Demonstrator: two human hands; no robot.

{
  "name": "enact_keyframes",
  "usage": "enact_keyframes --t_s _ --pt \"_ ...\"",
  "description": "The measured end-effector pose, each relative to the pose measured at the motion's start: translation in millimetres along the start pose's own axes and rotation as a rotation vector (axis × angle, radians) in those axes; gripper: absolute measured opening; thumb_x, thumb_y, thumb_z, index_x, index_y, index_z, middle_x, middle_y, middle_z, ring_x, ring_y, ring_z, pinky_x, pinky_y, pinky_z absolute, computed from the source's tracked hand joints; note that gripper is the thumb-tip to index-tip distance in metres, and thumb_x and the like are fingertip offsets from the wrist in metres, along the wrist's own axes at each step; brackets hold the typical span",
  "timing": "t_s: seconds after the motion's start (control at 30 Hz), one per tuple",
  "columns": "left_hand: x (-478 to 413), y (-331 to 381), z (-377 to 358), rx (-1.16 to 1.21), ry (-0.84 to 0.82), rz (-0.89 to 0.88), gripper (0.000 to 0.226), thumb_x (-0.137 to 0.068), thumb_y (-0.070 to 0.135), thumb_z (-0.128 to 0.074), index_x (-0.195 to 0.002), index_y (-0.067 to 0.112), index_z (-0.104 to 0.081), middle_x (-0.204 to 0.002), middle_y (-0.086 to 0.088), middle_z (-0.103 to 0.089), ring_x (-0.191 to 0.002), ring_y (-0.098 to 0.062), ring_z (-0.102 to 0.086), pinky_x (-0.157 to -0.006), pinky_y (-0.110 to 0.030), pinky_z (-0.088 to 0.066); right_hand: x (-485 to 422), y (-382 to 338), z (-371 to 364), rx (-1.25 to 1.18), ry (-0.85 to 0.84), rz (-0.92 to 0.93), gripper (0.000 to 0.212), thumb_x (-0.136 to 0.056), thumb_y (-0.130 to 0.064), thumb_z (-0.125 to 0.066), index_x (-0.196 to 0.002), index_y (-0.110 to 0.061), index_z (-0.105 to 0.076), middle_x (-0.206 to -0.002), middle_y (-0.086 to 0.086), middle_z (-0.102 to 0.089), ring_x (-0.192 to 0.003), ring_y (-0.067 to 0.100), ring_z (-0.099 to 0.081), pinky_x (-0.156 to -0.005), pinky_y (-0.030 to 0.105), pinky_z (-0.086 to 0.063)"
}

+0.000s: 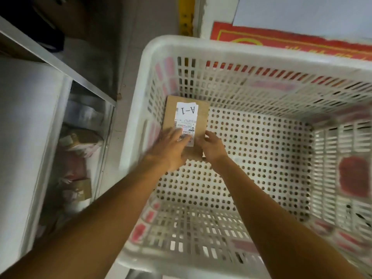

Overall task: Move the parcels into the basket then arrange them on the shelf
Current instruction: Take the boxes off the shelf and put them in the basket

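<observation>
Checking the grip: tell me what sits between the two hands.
Head view: the A-1 parcel lies between left hand and right hand, in the basket.

Head view, close above basket (221,47)

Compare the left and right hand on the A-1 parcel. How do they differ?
The left hand lies flat on the parcel top, fingers across its label; the right hand grips the near right edge, thumb curled on top. The left hand is motion-blurred; the right hand looks sharper. Both touch the same parcel inside the basket.
</observation>
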State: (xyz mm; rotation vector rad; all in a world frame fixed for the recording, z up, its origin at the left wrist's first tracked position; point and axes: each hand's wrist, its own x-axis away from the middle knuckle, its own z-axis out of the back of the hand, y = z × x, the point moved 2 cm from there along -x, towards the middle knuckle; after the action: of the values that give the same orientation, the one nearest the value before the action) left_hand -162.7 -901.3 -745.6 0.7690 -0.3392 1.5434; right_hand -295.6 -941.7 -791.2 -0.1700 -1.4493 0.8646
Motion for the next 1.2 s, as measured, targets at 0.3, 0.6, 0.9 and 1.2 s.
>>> enact_keyframes --t_s 0.3,0.6,0.9,1.2 --pt "108.0 9.2 128.6 0.493 0.318 -0.049 0.050 -0.094 0.014 -0.054 -0.141 0.026 -0.043 -0.144 0.004 -0.044 -0.132 -0.016 -0.041 -0.107 -0.033 -0.037 139.1 -105.5 40.6 0.403 -0.098 0.352 0.053 -0.096 -0.032 -0.059 -0.144 -0.020 -0.043 -0.149 0.006 -0.045 -0.129 0.027 -0.050 -0.108 0.038 -0.041" --pt "271.0 -42.0 237.4 0.238 0.543 0.039 0.057 -0.096 0.033 -0.052 -0.148 0.032 -0.028 -0.155 0.003 -0.030 -0.141 -0.021 -0.028 -0.115 -0.040 -0.025 287.9 -222.1 -3.2 0.677 -0.111 0.785 0.064 -0.090 -0.049 -0.061 -0.146 -0.026 -0.040 -0.150 0.002 -0.042 -0.135 0.026 -0.043 -0.111 0.038 -0.036" --pt "511.4 -109.6 271.7 0.453 0.849 0.213 0.054 -0.093 0.026 -0.059 -0.142 0.033 -0.039 -0.146 0.003 -0.042 -0.131 -0.018 -0.043 -0.110 -0.039 -0.037 456.3 -295.7 -144.8 0.640 -0.415 1.082 0.059 -0.093 -0.040 -0.061 -0.146 -0.024 -0.041 -0.140 -0.001 -0.049 -0.129 0.018 -0.047 -0.100 0.024 -0.038" --pt "712.6 -140.0 263.4 0.307 1.156 0.602 0.060 -0.087 0.019 -0.067 -0.142 0.026 -0.041 -0.140 0.002 -0.051 -0.123 -0.017 -0.051 -0.094 -0.018 -0.033 599.6 -331.1 -258.8 0.692 -0.769 1.410 0.062 -0.093 -0.042 -0.061 -0.148 -0.028 -0.036 -0.154 -0.001 -0.034 -0.140 0.017 -0.034 -0.100 0.021 -0.029"
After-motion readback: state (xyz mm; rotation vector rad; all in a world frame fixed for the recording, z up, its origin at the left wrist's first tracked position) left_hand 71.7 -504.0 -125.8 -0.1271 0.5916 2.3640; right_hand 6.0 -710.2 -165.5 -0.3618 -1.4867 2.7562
